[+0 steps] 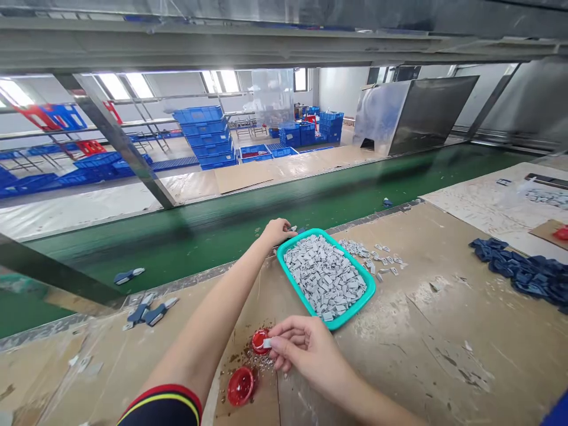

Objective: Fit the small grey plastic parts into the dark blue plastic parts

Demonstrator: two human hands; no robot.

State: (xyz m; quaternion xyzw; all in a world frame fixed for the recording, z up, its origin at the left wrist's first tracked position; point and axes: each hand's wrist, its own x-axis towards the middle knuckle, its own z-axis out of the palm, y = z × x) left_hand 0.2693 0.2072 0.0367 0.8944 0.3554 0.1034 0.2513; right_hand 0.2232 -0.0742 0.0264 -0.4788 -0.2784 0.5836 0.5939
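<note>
A teal tray (369,294) full of small grey plastic pieces sits near the bench's far edge. My left hand (276,231) reaches out to the tray's far left corner, fingers curled over something small I cannot make out. My right hand (306,349) is close to me, pinching one small grey piece (267,343) against a red round cap (260,341). A second red cap (241,386) lies just below it, beside scattered brown crumbs.
Loose grey pieces (377,257) lie right of the tray. A pile of dark blue parts (523,272) sits at the right. Blue-and-grey assembled parts (148,312) rest at the left edge, one on the green conveyor belt (231,228). Stacked blue crates (206,136) stand beyond.
</note>
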